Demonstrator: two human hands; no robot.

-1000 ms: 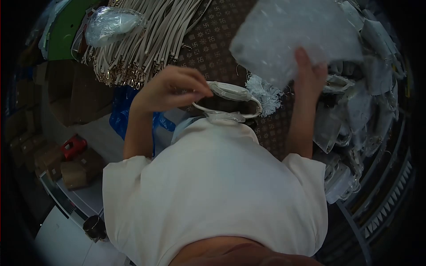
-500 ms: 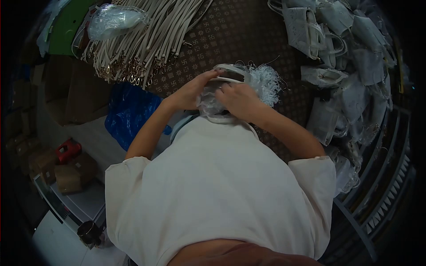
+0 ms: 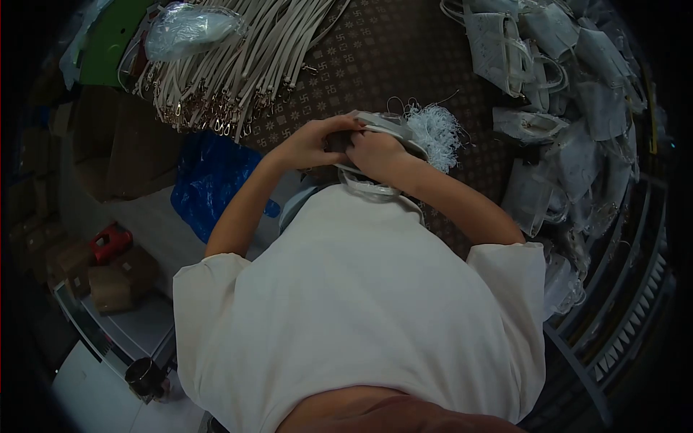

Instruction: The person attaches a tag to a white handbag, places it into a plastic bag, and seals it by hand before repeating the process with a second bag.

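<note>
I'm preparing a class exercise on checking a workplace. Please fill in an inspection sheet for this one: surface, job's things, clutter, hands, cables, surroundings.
Surface: dark patterned cover, with bare stretches showing between the piles.
Job's things: open white bag close to the person's body; bunch of white threads beside it.
Clutter: pale straps with metal clips, a clear plastic bag lying over them; wrapped white bags heaped at the right.
Hands: left hand and right hand together at the open bag; exact grip hidden.
Cables: nothing seen.
Surroundings: cardboard boxes and blue plastic at the left.
</note>
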